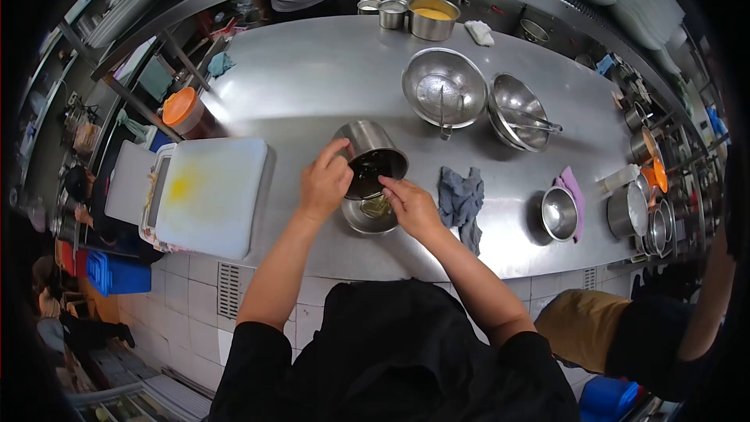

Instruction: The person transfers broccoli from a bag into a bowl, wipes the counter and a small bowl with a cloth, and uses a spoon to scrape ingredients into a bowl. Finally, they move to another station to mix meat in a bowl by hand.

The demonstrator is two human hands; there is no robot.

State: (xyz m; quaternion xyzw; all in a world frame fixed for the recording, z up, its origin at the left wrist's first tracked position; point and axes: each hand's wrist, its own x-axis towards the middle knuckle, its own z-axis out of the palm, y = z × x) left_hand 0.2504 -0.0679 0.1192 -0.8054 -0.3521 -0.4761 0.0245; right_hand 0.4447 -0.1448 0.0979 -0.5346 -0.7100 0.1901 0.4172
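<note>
A deep stainless steel pot (366, 136) is tilted with its dark mouth facing me, just above a small metal bowl (361, 224). Yellow-green stuff, perhaps liquid, shows in that bowl. My left hand (324, 184) grips the pot at its left side, thumb and fingers around the rim. At the front of the pot's mouth is my right hand (412, 205), its thumb and fingertips pinched together; whatever they hold is too small or hidden to name. A crumpled grey-blue cloth (461, 194) lies right of my right hand.
A white cutting board (211, 195) with a yellow stain lies left. Beyond my hands stand a large bowl (444, 82) and a bowl with utensils (519, 105). At right, a small bowl (559, 213) sits beside a purple cloth (573, 187). Another person (625, 328) is close on the right.
</note>
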